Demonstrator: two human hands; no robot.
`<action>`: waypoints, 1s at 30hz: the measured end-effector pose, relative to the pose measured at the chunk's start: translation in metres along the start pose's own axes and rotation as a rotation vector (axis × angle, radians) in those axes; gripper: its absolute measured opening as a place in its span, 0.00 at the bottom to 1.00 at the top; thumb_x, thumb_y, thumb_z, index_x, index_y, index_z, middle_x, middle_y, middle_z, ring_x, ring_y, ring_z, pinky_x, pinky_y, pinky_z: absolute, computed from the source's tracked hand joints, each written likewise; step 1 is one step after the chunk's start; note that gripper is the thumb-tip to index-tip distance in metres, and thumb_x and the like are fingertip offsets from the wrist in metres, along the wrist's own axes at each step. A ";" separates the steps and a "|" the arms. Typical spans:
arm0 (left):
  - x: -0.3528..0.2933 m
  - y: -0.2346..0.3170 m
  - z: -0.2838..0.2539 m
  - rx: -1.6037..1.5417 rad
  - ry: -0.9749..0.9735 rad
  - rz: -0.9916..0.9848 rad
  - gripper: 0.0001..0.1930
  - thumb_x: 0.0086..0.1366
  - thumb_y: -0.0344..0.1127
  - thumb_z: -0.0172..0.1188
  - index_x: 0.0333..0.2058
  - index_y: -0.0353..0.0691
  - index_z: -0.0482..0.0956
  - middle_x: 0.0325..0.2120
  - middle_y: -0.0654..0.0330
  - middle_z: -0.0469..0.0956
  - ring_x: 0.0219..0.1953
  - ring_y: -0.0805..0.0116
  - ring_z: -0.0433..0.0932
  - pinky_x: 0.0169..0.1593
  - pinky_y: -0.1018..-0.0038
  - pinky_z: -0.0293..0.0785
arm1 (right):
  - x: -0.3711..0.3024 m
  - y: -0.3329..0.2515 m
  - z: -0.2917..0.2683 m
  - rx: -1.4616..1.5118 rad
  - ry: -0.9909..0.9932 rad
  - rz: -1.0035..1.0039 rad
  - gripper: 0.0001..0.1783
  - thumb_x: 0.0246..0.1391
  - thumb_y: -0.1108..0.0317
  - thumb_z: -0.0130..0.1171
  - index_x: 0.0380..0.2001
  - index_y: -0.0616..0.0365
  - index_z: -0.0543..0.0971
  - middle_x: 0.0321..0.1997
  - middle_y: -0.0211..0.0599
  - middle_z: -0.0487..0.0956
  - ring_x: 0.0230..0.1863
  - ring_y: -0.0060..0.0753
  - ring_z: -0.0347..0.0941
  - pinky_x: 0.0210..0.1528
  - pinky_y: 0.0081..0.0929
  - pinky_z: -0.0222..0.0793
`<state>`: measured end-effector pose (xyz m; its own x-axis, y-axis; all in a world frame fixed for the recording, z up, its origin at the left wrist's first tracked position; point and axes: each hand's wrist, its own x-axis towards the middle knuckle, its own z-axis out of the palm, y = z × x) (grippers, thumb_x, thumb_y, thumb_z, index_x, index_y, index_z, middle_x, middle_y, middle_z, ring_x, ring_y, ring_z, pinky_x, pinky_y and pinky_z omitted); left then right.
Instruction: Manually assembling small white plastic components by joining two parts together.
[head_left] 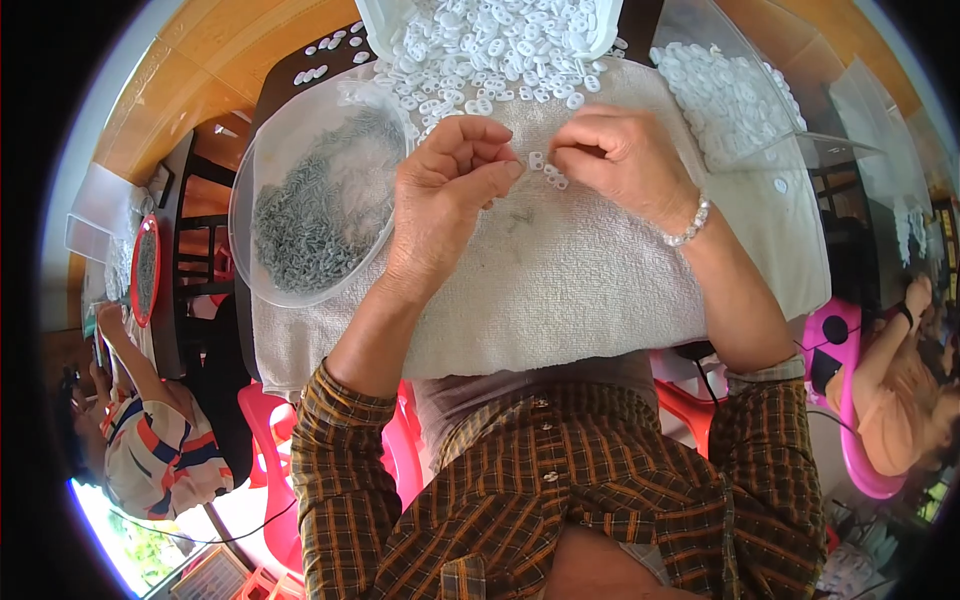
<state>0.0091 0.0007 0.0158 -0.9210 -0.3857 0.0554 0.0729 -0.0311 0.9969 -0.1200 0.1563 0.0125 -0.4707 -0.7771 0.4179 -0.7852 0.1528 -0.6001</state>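
My left hand [455, 185] is above the towel, beside the tub of screws. Its thumb and index finger meet in a pinch, and whatever lies between them is too small to make out. My right hand [625, 160], a beaded bracelet on its wrist, is slightly blurred. Its fingers curl together, hiding anything in them. Between the two hands, a few small white plastic pieces with holes [536, 160] rest on the white towel [560, 290]. To the left, a round translucent tub [240, 220] holds many small grey screws [320, 225].
A white bin [612, 25] at the far side spills oval white pieces [490, 45] onto the towel. A clear box [735, 160] at right holds more white pieces [715, 100]. Other people sit at the left [165, 440] and right [895, 410], beside pink chairs [845, 400].
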 end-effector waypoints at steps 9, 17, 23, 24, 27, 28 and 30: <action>0.001 -0.002 -0.002 -0.075 -0.053 -0.031 0.11 0.57 0.22 0.58 0.41 0.36 0.74 0.31 0.61 0.78 0.30 0.76 0.75 0.31 0.81 0.66 | -0.005 -0.004 0.002 -0.384 -0.072 -0.101 0.04 0.42 0.66 0.61 0.23 0.53 0.80 0.24 0.30 0.72 0.26 0.35 0.73 0.27 0.30 0.67; 0.003 -0.002 -0.005 -0.158 -0.072 -0.068 0.11 0.59 0.23 0.56 0.41 0.37 0.74 0.32 0.61 0.78 0.35 0.72 0.78 0.31 0.81 0.67 | -0.006 -0.010 0.001 -0.387 -0.073 -0.126 0.04 0.41 0.66 0.61 0.22 0.53 0.78 0.24 0.29 0.72 0.24 0.35 0.73 0.25 0.31 0.67; 0.003 -0.001 -0.006 -0.145 -0.078 -0.074 0.10 0.59 0.23 0.56 0.41 0.37 0.74 0.32 0.61 0.78 0.37 0.72 0.79 0.32 0.81 0.67 | -0.008 -0.008 -0.001 -0.462 -0.117 -0.288 0.03 0.41 0.68 0.60 0.21 0.53 0.76 0.22 0.28 0.72 0.23 0.34 0.72 0.23 0.31 0.67; 0.003 -0.002 -0.006 -0.146 -0.077 -0.076 0.10 0.59 0.23 0.56 0.41 0.37 0.74 0.32 0.61 0.78 0.37 0.72 0.79 0.32 0.81 0.67 | -0.008 -0.008 -0.002 -0.476 -0.165 -0.318 0.03 0.41 0.68 0.60 0.21 0.53 0.76 0.22 0.28 0.72 0.22 0.34 0.72 0.22 0.31 0.67; 0.003 -0.001 -0.007 -0.168 -0.079 -0.076 0.10 0.59 0.23 0.56 0.40 0.37 0.74 0.32 0.61 0.78 0.36 0.72 0.79 0.31 0.81 0.67 | -0.008 -0.006 -0.002 -0.431 -0.184 -0.305 0.02 0.42 0.69 0.59 0.22 0.52 0.76 0.21 0.29 0.71 0.22 0.34 0.72 0.22 0.31 0.67; 0.003 -0.001 -0.007 -0.152 -0.079 -0.075 0.10 0.59 0.23 0.56 0.40 0.37 0.74 0.32 0.61 0.78 0.36 0.72 0.79 0.31 0.81 0.67 | -0.008 -0.006 -0.002 -0.431 -0.186 -0.305 0.02 0.42 0.69 0.59 0.22 0.52 0.76 0.21 0.29 0.71 0.22 0.34 0.72 0.22 0.31 0.67; 0.003 -0.001 -0.007 -0.138 -0.078 -0.075 0.09 0.59 0.23 0.56 0.40 0.37 0.74 0.32 0.61 0.78 0.36 0.72 0.79 0.31 0.81 0.67 | -0.007 -0.008 -0.002 -0.426 -0.181 -0.316 0.02 0.42 0.69 0.59 0.22 0.52 0.76 0.22 0.28 0.72 0.23 0.34 0.72 0.22 0.30 0.67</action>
<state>0.0088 -0.0069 0.0146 -0.9524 -0.3048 -0.0097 0.0495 -0.1856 0.9814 -0.1113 0.1622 0.0158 -0.1390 -0.9117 0.3867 -0.9877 0.0993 -0.1207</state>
